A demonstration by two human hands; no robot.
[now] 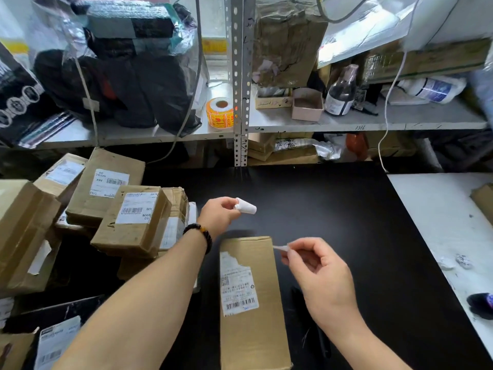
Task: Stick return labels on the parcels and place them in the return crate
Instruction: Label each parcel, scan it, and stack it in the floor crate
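Observation:
A long cardboard parcel [252, 324] lies on the black table [333, 209] in front of me. Its white shipping label [237, 287] is torn away along the top. My left hand [220, 216] is raised above the parcel's far end and pinches a rolled scrap of white paper [246, 206]. My right hand [317, 273] hovers just right of the parcel and pinches a small strip of white paper [281, 247] between thumb and forefinger.
Several labelled cardboard parcels [130, 220] are piled at the left. A roll of orange stickers [220, 112] stands on the metal shelf [346, 124] behind. A white table [448, 222] adjoins on the right, with crumpled scraps [454, 261].

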